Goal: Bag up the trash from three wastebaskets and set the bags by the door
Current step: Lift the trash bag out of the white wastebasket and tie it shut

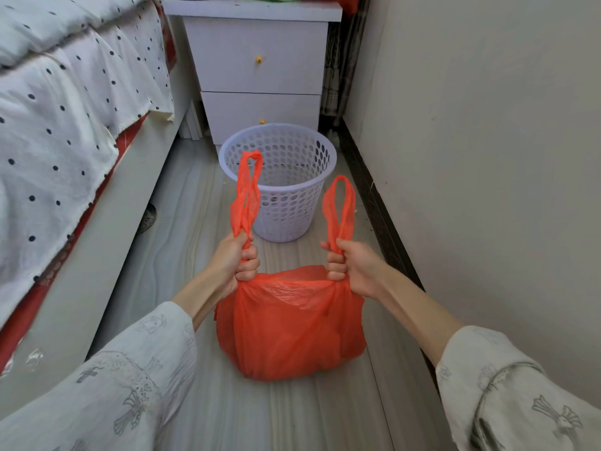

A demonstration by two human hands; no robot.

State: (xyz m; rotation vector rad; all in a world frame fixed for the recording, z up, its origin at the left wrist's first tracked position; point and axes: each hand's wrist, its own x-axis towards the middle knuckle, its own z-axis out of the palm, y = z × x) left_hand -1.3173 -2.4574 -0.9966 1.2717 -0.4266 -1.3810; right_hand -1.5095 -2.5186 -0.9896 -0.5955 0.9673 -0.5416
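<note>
Broadly, the bed (pixel 65 125) fills nine to eleven o'clock, its dotted cover hanging over the edge, and a bare wall (pixel 487 157) takes the three o'clock side, leaving a narrow strip of floor (pixel 309 418) between them. At twelve o'clock stands the nightstand (pixel 260 76), and just before it the basket (pixel 279 180), which looks emptied. Nearer, at centre, the bag (pixel 289 327) sits bulging on the floor, so its weight is borne there, not by the arms. The left hand (pixel 237 262) is clenched around one handle (pixel 247 193), the right hand (pixel 351 265) around the other (pixel 340 209); both loops stand up, pulled apart, likely ready for knotting. No door shows.
</note>
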